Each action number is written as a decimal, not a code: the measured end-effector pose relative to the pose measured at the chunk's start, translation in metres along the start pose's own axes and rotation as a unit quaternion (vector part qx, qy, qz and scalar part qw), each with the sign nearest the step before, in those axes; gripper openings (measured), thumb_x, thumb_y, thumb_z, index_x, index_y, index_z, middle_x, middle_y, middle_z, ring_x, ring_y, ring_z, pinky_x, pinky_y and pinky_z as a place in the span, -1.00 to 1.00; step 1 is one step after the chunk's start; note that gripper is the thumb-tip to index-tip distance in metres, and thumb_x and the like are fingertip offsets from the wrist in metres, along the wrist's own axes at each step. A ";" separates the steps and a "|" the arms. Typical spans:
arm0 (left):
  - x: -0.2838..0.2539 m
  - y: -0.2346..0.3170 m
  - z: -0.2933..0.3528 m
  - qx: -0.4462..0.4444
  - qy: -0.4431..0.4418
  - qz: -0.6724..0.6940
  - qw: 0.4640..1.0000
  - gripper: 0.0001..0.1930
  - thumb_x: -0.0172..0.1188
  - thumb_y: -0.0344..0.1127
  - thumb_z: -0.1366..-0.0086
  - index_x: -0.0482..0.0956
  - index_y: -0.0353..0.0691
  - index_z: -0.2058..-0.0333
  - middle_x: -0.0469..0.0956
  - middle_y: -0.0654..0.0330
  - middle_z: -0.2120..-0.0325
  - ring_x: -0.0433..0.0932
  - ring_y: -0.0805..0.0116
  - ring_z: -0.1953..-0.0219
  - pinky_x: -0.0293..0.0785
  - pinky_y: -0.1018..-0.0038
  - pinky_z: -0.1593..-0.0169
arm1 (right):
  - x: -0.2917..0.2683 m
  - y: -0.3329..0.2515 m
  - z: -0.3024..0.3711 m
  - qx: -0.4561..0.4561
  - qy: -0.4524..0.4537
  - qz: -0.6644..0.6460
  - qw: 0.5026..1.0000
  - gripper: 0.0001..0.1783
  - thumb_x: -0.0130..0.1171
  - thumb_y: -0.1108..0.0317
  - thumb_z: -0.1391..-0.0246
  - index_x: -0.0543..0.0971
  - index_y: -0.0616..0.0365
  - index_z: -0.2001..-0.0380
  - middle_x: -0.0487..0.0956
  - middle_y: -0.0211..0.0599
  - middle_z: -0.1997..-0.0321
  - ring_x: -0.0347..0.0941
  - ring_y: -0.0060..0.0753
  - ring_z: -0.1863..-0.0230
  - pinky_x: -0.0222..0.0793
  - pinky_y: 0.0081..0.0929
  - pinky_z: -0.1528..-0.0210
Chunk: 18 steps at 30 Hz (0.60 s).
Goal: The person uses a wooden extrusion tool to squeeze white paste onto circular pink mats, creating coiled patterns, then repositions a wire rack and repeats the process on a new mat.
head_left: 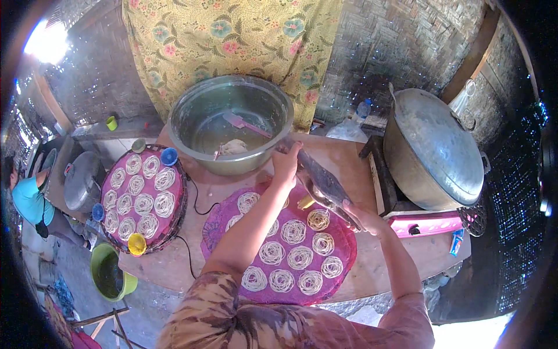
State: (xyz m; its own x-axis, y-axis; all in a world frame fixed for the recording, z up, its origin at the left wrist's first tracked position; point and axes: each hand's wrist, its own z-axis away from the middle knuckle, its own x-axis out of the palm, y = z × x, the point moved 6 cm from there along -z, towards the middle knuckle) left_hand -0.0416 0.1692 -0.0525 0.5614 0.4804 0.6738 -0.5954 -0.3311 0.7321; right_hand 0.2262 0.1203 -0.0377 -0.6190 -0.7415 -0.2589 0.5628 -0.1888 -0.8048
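Both my hands are on a long dark hand press (325, 180), held at a slant over the table. My left hand (286, 166) is closed round its upper end, and my right hand (364, 218) grips its lower end. Beneath it lies a round pink sheet (344, 284) bearing several pale noodle nests (300, 257), in loose rows. A small yellow piece (305, 202) shows just under the press; whether it belongs to the press, I cannot tell. My left forearm covers part of the sheet and some nests.
Behind the sheet stands a large basin (181, 148) holding a pink spatula (247, 124) and dough (233, 146). At left, a round tray (182, 212) carries more nests and coloured cups. A lidded pot (433, 154) sits on the stove at right. A person (30, 198) is at far left.
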 end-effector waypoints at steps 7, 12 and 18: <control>0.003 0.014 0.004 0.041 0.010 -0.018 0.999 -0.53 0.28 -0.36 -0.10 0.24 -0.38 0.10 0.37 0.08 0.19 0.39 0.36 0.18 0.36 0.41 0.08 | -0.009 0.000 -0.013 -0.042 0.048 0.081 0.995 -0.25 -0.07 -0.40 -0.05 0.49 0.12 0.11 0.45 -0.43 0.45 0.30 -0.57 0.45 0.24 -0.54 0.43; 0.007 0.034 0.022 0.071 -0.012 -0.022 0.997 -0.51 0.28 -0.35 -0.11 0.22 -0.39 0.09 0.35 0.08 0.16 0.36 0.36 0.13 0.32 0.42 0.01 | -0.001 -0.009 0.001 -0.056 0.019 0.079 0.995 -0.26 -0.06 -0.36 -0.08 0.49 0.13 0.06 0.42 -0.44 0.49 0.28 -0.58 0.48 0.22 -0.53 0.46; 0.011 0.031 0.028 0.111 -0.021 0.028 0.993 -0.60 0.25 -0.39 -0.12 0.26 -0.28 0.13 0.39 0.18 0.22 0.38 0.40 0.17 0.33 0.42 0.05 | -0.017 -0.021 0.012 -0.082 0.096 0.110 0.986 -0.34 0.01 -0.29 -0.09 0.56 0.12 0.15 0.41 -0.47 0.57 0.26 -0.62 0.57 0.19 -0.58 0.52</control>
State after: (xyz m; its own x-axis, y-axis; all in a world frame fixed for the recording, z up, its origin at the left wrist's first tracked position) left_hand -0.0379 0.1409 -0.0198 0.5578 0.4233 0.7140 -0.4871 -0.5296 0.6945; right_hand 0.2315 0.1296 -0.0098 -0.5925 -0.6150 -0.5203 0.6081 0.0821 -0.7896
